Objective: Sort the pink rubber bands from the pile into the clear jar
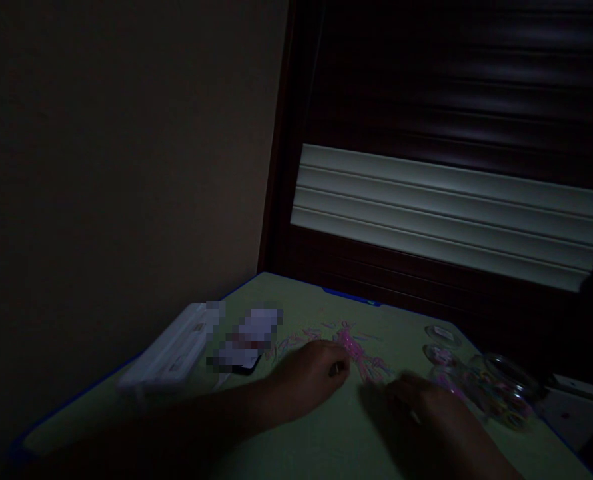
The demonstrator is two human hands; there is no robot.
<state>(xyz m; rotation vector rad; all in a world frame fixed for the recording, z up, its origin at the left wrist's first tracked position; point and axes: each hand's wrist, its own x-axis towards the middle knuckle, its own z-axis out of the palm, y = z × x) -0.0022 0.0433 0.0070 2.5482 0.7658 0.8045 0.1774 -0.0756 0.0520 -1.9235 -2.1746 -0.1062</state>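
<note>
My left hand (309,377) is above the middle of the table, its fingers curled in to the thumb. Whatever may be between them is too dark to name. A heap of thin pink, band-like pieces (350,343) lies just beyond its fingertips, with paler strands (289,340) scattered to the left. To the right, my right hand (429,403) is low over the table, its fingers bent together and partly in shadow. What they hold, if anything, cannot be made out. Past the right hand stands a clear jar (506,390) with colourful ring-shaped bands inside.
Small round clear containers (441,355) stand near the table's right edge. At the left are a whitish plastic case (169,350) and a phone-like object (249,340), partly blurred out. The pale green table (301,447) has a blue edge. A wall and a dark slatted panel stand behind.
</note>
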